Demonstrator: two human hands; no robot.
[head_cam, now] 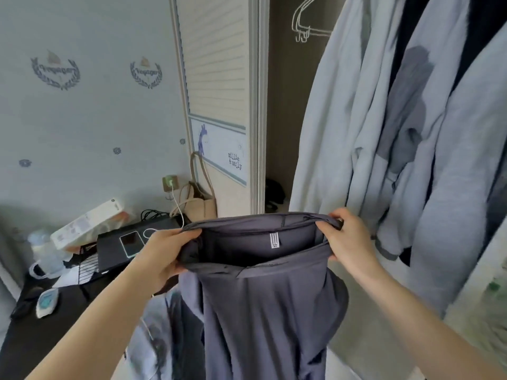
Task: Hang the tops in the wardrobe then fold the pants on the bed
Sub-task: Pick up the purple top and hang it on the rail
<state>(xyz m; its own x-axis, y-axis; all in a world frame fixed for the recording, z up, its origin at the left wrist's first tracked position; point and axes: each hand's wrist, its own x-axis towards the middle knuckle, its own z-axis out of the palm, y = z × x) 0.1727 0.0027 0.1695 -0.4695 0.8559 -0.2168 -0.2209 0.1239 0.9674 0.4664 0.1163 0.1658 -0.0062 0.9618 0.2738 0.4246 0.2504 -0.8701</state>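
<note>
Head view: the wardrobe [277, 111] stands open, pale tops [384, 127] hanging inside at its right. In front of it hang grey pants [263, 311] (waistband up, label showing), stretched between the left hand [167, 253] and right hand [348, 237], fingers curled round the waistband.

Crest-patterned wallpaper [82, 119]; louvred door [216, 64]; cluttered dark desk [41, 325] below.

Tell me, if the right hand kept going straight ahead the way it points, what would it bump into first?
Probably the pale blue tops hanging in the wardrobe, just beyond the right hand gripping the grey pants; depth is unclear.
</note>
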